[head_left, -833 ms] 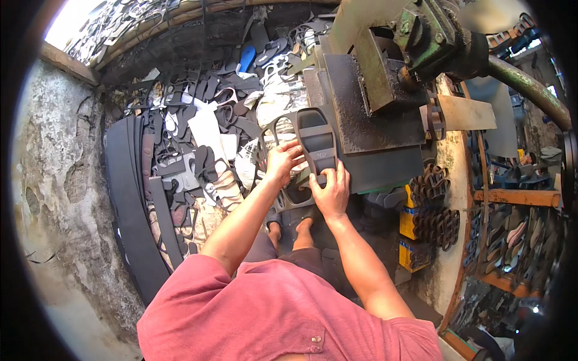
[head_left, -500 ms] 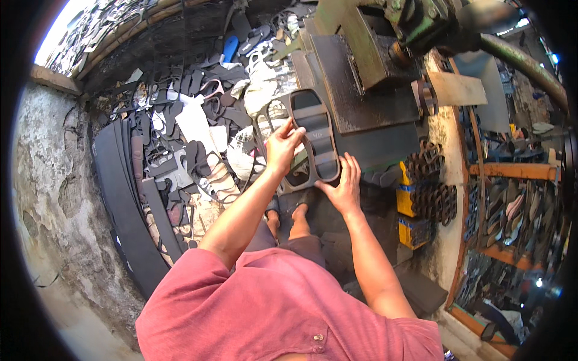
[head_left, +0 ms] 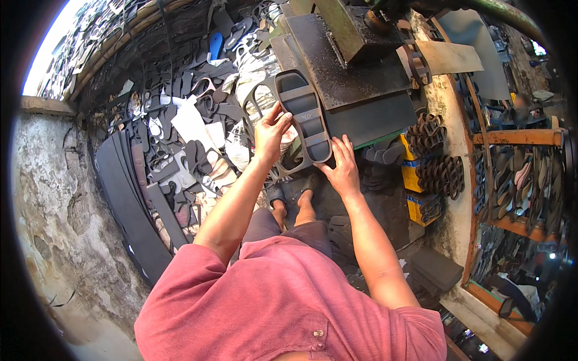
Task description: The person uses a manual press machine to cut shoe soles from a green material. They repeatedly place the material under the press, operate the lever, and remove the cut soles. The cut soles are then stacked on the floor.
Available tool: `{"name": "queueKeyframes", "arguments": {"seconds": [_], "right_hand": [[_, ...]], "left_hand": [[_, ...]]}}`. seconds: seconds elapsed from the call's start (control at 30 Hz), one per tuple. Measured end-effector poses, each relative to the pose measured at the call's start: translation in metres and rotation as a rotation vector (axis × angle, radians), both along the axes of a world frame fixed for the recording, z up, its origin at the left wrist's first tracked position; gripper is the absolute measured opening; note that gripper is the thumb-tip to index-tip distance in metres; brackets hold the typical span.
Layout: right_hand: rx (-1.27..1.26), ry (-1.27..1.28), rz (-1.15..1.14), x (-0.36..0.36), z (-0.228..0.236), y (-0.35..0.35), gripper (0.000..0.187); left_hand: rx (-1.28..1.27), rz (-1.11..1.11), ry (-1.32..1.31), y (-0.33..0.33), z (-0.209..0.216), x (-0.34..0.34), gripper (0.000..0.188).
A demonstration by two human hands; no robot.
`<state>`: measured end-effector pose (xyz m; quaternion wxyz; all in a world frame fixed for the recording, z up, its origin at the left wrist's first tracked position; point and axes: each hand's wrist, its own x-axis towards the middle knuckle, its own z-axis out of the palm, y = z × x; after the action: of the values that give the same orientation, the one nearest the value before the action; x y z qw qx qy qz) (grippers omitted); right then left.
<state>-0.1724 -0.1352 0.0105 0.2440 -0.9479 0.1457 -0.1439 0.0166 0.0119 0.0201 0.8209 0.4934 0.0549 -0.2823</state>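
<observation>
A dark sole-shaped cutting die with several crossbars stands in front of me, beside the press. My left hand is closed on its left edge, thumb on top and fingers curled. My right hand grips its near end, with the thumb at the tip and the fingers along the right side. A grey sheet with large cut-out openings lies around and under the die, reaching to the left beneath my left hand.
A heavy press plate overhangs a dark flat sheet at the far right. Sole offcuts pile up on the left beside long black strips. Yellow boxes and hanging dark sandal straps line the right.
My view has shifted, so the press sits higher and further left. Both hands stay on the die, which appears slightly further left and higher.
</observation>
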Motion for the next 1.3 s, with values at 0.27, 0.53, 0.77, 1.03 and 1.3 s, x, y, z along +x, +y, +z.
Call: {"name": "queueKeyframes", "arguments": {"seconds": [0.27, 0.53, 0.77, 1.03, 1.3], "right_hand": [[-0.099, 0.071, -0.19, -0.013, 0.011, -0.041, 0.076], [-0.09, 0.162, -0.34, 0.002, 0.008, -0.099, 0.068], [-0.102, 0.166, -0.447, 0.033, 0.007, -0.142, 0.072], [-0.121, 0.194, -0.48, 0.089, -0.002, -0.188, 0.067], [0.019, 0.355, -0.29, 0.043, 0.151, -0.254, 0.05]], "left_hand": [[0.031, -0.087, -0.07, -0.044, -0.001, 0.003, 0.068], [0.671, 0.181, -0.103, -0.027, -0.085, 0.028, 0.048], [-0.007, 0.018, 0.205, -0.007, -0.039, 0.052, 0.041], [0.08, -0.059, -0.011, -0.036, 0.0, 0.117, 0.046], [0.11, 0.098, -0.904, -0.143, 0.254, 0.034, 0.036]]}}
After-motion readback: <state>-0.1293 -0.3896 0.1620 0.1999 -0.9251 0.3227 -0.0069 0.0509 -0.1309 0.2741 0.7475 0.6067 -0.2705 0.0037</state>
